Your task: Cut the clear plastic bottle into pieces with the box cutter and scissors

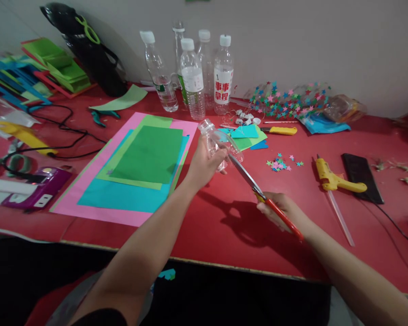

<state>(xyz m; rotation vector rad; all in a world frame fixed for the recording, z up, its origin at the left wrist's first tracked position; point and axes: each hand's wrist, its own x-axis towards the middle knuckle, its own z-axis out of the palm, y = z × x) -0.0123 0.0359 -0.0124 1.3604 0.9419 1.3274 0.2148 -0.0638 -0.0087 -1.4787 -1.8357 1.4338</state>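
Scissors at the plastic's edge: thumb clearance needs attention

The left hand (211,156) is closed around a clear plastic bottle piece (233,147), holding it above the table (197,235) with the neck end tipped up and away. The right hand (281,210) grips the red-handled scissors (245,174), blades aimed forward and to the left. Their tips lie at or just beside the plastic, close to the left thumb; actual contact, and how far the blades are parted, cannot be confirmed.

In this inspector's judgement, the step is cutting, and the thumb's position is the chief concern. It would be better moved behind the cutting line. Thin plastic is likely to flex, so a firm but light hold, short bites and turning the piece into the blades should give a cleaner edge than forcing the tips.

Just beyond the piece lie small paper scraps (246,132) and a yellow utility knife (282,131); to the left is a stack of coloured paper (148,154). Loose paper stars (280,164) lie to the right, where offcuts could mix in. Farther right rests a yellow glue gun (329,176), its handle against a phone (360,172); elbow room there should be watched.
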